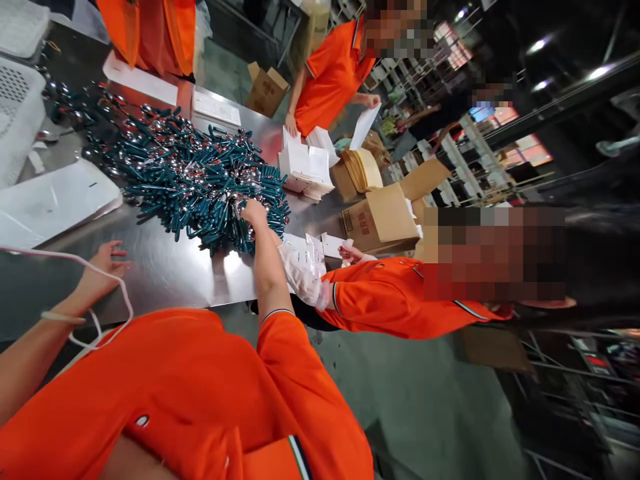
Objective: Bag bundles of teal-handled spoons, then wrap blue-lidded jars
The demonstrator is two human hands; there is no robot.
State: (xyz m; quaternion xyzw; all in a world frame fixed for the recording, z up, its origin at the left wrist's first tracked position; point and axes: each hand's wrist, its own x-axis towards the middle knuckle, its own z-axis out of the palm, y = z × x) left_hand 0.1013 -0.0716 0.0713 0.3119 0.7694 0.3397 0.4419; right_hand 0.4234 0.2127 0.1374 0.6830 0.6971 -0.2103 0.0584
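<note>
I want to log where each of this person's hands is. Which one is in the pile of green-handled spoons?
The right hand, reaching into the heap of teal-handled metal spoons; the left hand lies flat on the bare steel table, away from them.

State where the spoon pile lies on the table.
The spoon pile lies mid-table, upper left in the head view, beside the white boxes; the right hand reaches into its near edge.

A white perforated basket stands at the far left of the steel table. White sheets lie near it. Stacked white cartons and open cardboard boxes sit right, beside co-workers in orange shirts.
</note>
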